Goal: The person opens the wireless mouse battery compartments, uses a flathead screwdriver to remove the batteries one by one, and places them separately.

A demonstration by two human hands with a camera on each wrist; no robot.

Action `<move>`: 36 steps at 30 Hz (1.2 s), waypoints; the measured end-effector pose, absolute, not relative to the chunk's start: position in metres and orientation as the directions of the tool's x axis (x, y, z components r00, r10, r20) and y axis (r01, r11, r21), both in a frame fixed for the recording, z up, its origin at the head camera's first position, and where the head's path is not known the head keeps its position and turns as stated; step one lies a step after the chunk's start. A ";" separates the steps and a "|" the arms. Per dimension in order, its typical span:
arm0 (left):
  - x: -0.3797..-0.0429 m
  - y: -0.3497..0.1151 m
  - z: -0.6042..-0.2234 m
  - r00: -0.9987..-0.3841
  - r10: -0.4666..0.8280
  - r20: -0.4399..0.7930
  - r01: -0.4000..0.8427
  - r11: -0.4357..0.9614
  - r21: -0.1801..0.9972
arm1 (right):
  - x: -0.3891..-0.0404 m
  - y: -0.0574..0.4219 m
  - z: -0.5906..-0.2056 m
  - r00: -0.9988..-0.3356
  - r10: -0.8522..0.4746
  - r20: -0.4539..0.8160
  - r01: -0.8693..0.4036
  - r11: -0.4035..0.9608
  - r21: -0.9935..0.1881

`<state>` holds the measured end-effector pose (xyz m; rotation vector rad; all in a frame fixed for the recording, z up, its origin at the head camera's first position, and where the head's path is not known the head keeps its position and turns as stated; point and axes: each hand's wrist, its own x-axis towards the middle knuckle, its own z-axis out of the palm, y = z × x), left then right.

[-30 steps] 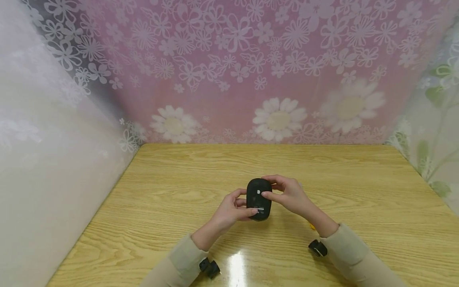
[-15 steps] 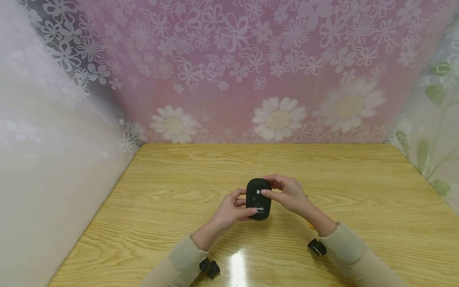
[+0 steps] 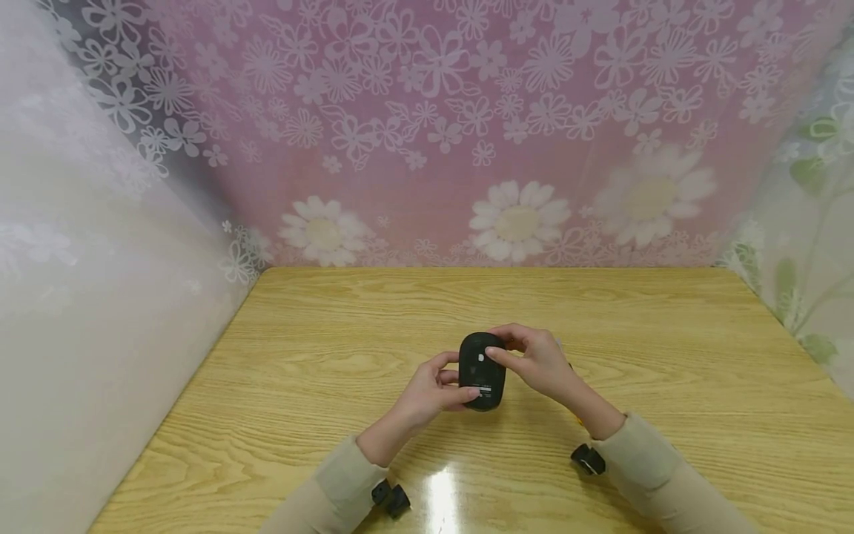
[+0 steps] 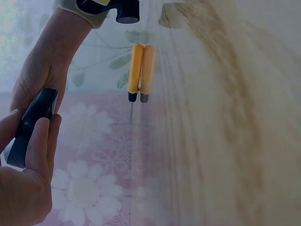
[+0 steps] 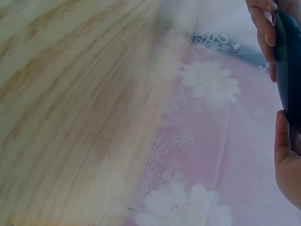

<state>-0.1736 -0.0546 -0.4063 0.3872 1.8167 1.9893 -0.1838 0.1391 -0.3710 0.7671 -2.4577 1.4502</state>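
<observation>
A black computer mouse (image 3: 474, 374) is held above the table with its underside facing up, showing a small white spot and a printed label. My left hand (image 3: 422, 391) grips its lower left part, thumb lying over the label end. From the right, my right hand (image 3: 543, 365) pinches the upper part, its thumb on the underside near the white spot and its fingers behind. The left wrist view catches the mouse (image 4: 33, 127) edge-on between both hands. In the right wrist view its dark side (image 5: 284, 61) shows at the right border.
A screwdriver with a yellow handle (image 4: 136, 70) lies on the glossy table (image 3: 320, 326), mirrored in its surface; in the head view the right forearm mostly hides it. Black wrist cameras (image 3: 390, 498) hang by the sleeves. Flowered cloth (image 3: 414, 170) rises behind the table.
My right thumb has slid slightly up the mouse's underside, from beside the white spot to just above it. The left hand and the mouse stay nearly in place.
</observation>
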 end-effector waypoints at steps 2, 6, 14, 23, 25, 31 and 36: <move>-0.174 -0.054 -0.407 -0.875 0.478 -0.077 -0.118 -0.057 0.991 | -0.178 0.136 -0.362 -0.846 -0.334 0.415 -0.525 0.396 -0.753; -0.173 -0.054 -0.405 -0.878 0.472 -0.081 -0.118 -0.048 0.992 | -0.179 0.137 -0.358 -0.844 -0.352 0.404 -0.524 0.385 -0.759; -0.175 -0.054 -0.404 -0.887 0.455 -0.084 -0.120 -0.052 0.991 | -0.197 0.150 -0.379 -0.840 -0.454 0.299 -0.458 0.295 -0.838; -0.175 -0.056 -0.404 -0.890 0.451 -0.065 -0.120 -0.094 0.988 | -0.195 0.149 -0.380 -0.833 -0.505 0.226 -0.388 0.243 -0.889; -0.175 -0.056 -0.404 -0.889 0.453 -0.066 -0.122 -0.096 0.988 | -0.194 0.148 -0.380 -0.836 -0.498 0.230 -0.388 0.240 -0.890; -0.175 -0.056 -0.405 -0.888 0.453 -0.075 -0.124 -0.080 0.989 | -0.194 0.146 -0.381 -0.833 -0.490 0.257 -0.412 0.240 -0.879; -0.175 -0.056 -0.405 -0.889 0.453 -0.073 -0.123 -0.082 0.989 | -0.195 0.146 -0.380 -0.837 -0.497 0.230 -0.386 0.239 -0.891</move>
